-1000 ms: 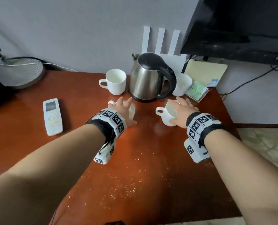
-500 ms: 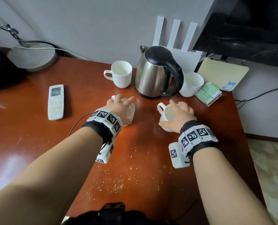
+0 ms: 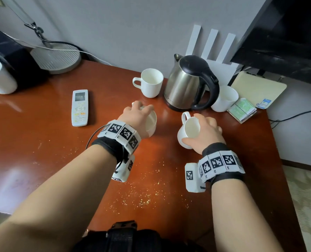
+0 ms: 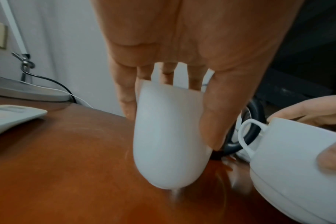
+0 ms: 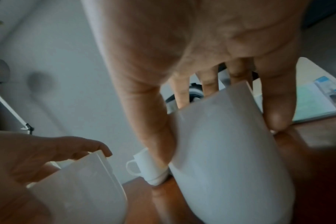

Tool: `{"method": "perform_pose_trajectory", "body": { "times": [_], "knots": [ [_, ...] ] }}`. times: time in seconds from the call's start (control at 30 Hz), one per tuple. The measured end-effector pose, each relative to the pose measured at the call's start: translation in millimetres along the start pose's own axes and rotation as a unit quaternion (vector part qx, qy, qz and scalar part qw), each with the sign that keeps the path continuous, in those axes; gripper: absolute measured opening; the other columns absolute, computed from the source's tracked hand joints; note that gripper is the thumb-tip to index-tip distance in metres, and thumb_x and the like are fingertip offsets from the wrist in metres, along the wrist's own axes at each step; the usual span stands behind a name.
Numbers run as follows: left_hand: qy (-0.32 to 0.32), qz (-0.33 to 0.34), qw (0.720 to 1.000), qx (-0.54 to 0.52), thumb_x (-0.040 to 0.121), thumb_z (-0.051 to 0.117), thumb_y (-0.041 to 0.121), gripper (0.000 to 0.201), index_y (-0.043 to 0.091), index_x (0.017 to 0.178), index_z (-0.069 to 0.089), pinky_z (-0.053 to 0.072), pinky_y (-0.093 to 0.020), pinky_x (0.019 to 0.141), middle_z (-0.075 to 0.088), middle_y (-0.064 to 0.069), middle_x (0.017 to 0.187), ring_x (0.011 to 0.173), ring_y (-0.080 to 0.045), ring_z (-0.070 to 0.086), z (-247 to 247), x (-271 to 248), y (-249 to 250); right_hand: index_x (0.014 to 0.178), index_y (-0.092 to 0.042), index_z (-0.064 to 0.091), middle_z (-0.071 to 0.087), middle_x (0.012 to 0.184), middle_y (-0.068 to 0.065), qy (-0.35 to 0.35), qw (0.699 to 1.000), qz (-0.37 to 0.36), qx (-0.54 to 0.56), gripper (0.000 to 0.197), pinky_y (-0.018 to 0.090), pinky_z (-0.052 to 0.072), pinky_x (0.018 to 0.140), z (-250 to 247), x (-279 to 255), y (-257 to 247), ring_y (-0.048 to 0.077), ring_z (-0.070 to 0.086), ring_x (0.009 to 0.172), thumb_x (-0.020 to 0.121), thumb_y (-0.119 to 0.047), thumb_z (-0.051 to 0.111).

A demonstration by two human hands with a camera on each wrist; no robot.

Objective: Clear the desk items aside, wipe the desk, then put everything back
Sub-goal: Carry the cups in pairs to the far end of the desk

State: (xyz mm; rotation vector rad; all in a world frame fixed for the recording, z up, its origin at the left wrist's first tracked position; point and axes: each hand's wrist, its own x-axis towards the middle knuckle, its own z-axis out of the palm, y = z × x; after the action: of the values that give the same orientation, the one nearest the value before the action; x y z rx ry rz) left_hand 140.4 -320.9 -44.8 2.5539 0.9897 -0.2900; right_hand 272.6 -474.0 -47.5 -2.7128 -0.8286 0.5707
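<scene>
On the red-brown desk (image 3: pixel 42 142) my left hand (image 3: pixel 138 115) grips a white mug (image 3: pixel 151 124) from above, fingers and thumb round its rim; the left wrist view shows this left mug (image 4: pixel 169 136) tilted, its base just at the wood. My right hand (image 3: pixel 205 131) grips a second white mug (image 3: pixel 189 130) the same way, tilted with its handle pointing away; in the right wrist view that right mug (image 5: pixel 230 151) hangs between thumb and fingers. A steel kettle (image 3: pixel 189 82), a third mug (image 3: pixel 151 82), a white cup (image 3: pixel 223 98) and a remote (image 3: pixel 80 107) stand behind.
Yellow crumbs (image 3: pixel 142 197) speckle the desk near its front edge. A lamp base (image 3: pixel 58 57) and a dark box (image 3: pixel 9 57) occupy the back left. Green sachets (image 3: pixel 241 110) and a beige board (image 3: pixel 258 88) lie at the back right under a black screen (image 3: pixel 287 33).
Both hands have tightened on their mugs and drawn them slightly toward me, tilting them off the desk. The head view has come closer and turned left.
</scene>
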Motion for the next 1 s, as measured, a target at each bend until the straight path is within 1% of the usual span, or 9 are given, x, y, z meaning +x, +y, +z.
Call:
{"method": "perform_pose_trajectory", "body": {
  "times": [0.17,0.27,0.37,0.43,0.53,0.7,0.8,0.87,1.0],
  "knots": [
    [0.034,-0.006,0.999,-0.036,0.075,0.072,0.018,0.082,0.039,0.140,0.027,0.047,-0.037,0.088,0.027,0.001,0.141,0.125,-0.027,0.035,-18.4,-26.9,-43.3,0.135,-0.033,0.031,0.032,0.137,0.000,0.023,0.999,-0.035,-0.007,0.070,0.033,0.038,0.092,1.2,-28.3,-48.6,0.030,0.035,0.121,0.074,-0.035,0.065],
    [0.041,-0.009,0.998,-0.056,0.073,0.074,0.014,0.084,0.039,0.140,0.029,0.049,-0.039,0.091,0.029,0.001,0.139,0.124,-0.027,0.037,-31.6,-43.7,-77.7,0.133,-0.033,0.033,0.032,0.136,0.000,0.031,0.998,-0.048,-0.010,0.070,0.032,0.038,0.092,6.5,-45.0,-83.5,0.030,0.036,0.122,0.072,-0.035,0.066],
    [0.049,0.000,0.997,-0.062,0.074,0.074,0.015,0.083,0.037,0.140,0.030,0.046,-0.037,0.087,0.031,0.001,0.139,0.124,-0.027,0.039,-48.0,-60.7,-118.1,0.130,-0.033,0.036,0.034,0.135,0.001,0.036,0.998,-0.059,-0.012,0.067,0.032,0.038,0.093,18.2,-63.0,-126.4,0.030,0.038,0.121,0.071,-0.036,0.068],
    [0.051,0.006,0.997,-0.065,0.074,0.074,0.015,0.083,0.037,0.140,0.029,0.044,-0.037,0.089,0.030,0.002,0.140,0.126,-0.028,0.037,-58.8,-71.2,-149.1,0.128,-0.032,0.038,0.034,0.134,0.002,0.042,0.997,-0.065,-0.013,0.063,0.033,0.037,0.095,29.7,-75.5,-158.3,0.029,0.038,0.121,0.072,-0.036,0.067],
    [0.048,0.010,0.997,-0.062,0.076,0.072,0.016,0.081,0.040,0.139,0.028,0.042,-0.037,0.091,0.027,0.005,0.142,0.128,-0.027,0.033,-76.2,-85.8,-197.5,0.132,-0.032,0.034,0.034,0.136,0.003,0.040,0.997,-0.068,-0.018,0.069,0.036,0.036,0.099,48.1,-92.2,-206.4,0.029,0.036,0.125,0.073,-0.037,0.068],
    [0.070,0.018,0.996,-0.043,0.080,0.067,0.017,0.075,0.037,0.141,0.028,0.039,-0.038,0.097,0.027,0.002,0.143,0.129,-0.028,0.035,-101.2,-104.0,-271.1,0.135,-0.035,0.032,0.032,0.136,0.000,0.045,0.995,-0.088,-0.009,0.074,0.033,0.039,0.092,79.8,-109.1,-281.3,0.027,0.039,0.123,0.072,-0.040,0.069],
    [0.076,0.013,0.996,-0.040,0.080,0.067,0.016,0.074,0.037,0.141,0.029,0.039,-0.038,0.098,0.028,0.001,0.142,0.126,-0.029,0.037,-112.1,-110.9,-308.8,0.136,-0.037,0.031,0.032,0.136,-0.001,0.037,0.993,-0.113,-0.003,0.075,0.033,0.040,0.091,93.2,-111.6,-319.2,0.026,0.039,0.123,0.072,-0.041,0.069],
    [0.081,0.003,0.996,-0.042,0.081,0.066,0.017,0.073,0.036,0.141,0.029,0.039,-0.037,0.097,0.029,0.000,0.142,0.124,-0.029,0.039,-119.2,-114.3,-330.2,0.137,-0.038,0.030,0.032,0.136,-0.001,0.029,0.991,-0.130,-0.010,0.076,0.033,0.041,0.088,98.2,-108.5,-341.7,0.026,0.039,0.123,0.071,-0.042,0.069],
    [0.104,-0.039,0.994,-0.020,0.078,0.070,0.019,0.078,0.035,0.142,0.029,0.041,-0.038,0.096,0.031,0.000,0.141,0.121,-0.030,0.044,-132.1,-117.1,-368.6,0.138,-0.037,0.029,0.033,0.137,0.000,0.005,0.982,-0.186,-0.023,0.079,0.034,0.040,0.092,108.2,-96.4,-384.6,0.025,0.038,0.124,0.071,-0.041,0.070]
  ]
}}
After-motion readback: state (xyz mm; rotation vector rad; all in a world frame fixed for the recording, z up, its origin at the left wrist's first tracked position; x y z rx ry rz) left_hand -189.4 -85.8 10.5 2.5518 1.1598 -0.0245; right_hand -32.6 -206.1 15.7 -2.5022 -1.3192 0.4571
